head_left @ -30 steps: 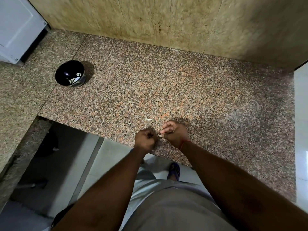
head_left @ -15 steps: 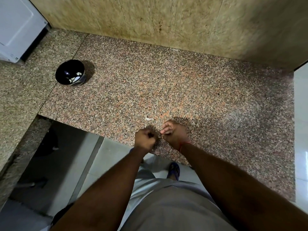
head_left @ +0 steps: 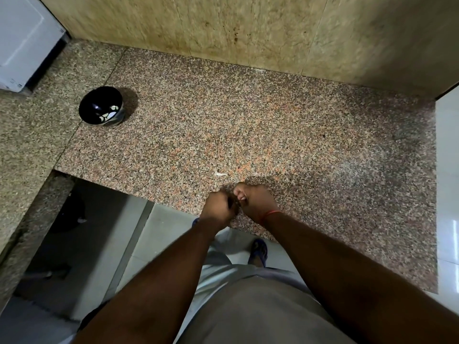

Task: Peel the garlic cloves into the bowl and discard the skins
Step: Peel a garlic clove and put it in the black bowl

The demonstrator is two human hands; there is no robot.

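Note:
My left hand (head_left: 218, 207) and my right hand (head_left: 257, 198) are fisted knuckle to knuckle over the counter's front edge. Both pinch a small garlic clove (head_left: 242, 198) between their fingertips, and only a pale sliver of it shows. A thin white scrap of garlic skin (head_left: 221, 174) lies on the granite just beyond the hands. The black bowl (head_left: 94, 100) stands far off at the back left, with a few pale peeled cloves (head_left: 109, 115) in its bottom.
The granite counter (head_left: 273, 125) runs to a tiled wall (head_left: 223, 28) behind. A white appliance (head_left: 22, 38) stands at the far left. Below the counter's edge are the floor (head_left: 154, 232) and my sandalled foot (head_left: 259, 252). A white surface (head_left: 447, 170) borders the right.
My hands have closed in on each other and the right fingers have curled tighter, so less of the clove shows. The bowl and the skin scrap have not moved.

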